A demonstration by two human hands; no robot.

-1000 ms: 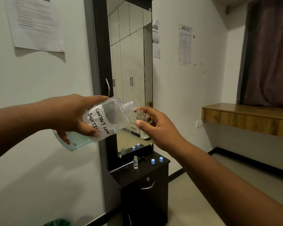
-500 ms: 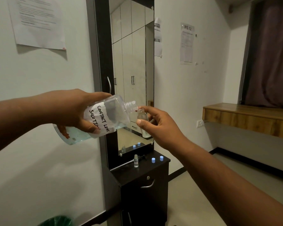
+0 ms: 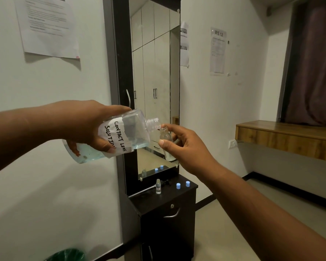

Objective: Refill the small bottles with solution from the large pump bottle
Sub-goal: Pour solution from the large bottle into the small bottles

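Two small bottles, two blue caps; left hand fingers grip large bottle, right hand fingers pinch one.

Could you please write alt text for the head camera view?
A left hand tilts a large bottle of clear solution, its open neck at the mouth of a small bottle held by the right hand. Below, a dark cabinet holds another small bottle and two blue caps.

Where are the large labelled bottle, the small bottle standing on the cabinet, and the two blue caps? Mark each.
Large labelled bottle (image 3: pixel 119 137): head view, on its white label.
Small bottle on the cabinet (image 3: pixel 158 187): head view, on its clear body.
Blue caps (image 3: pixel 178 185): head view, on the left cap's top.
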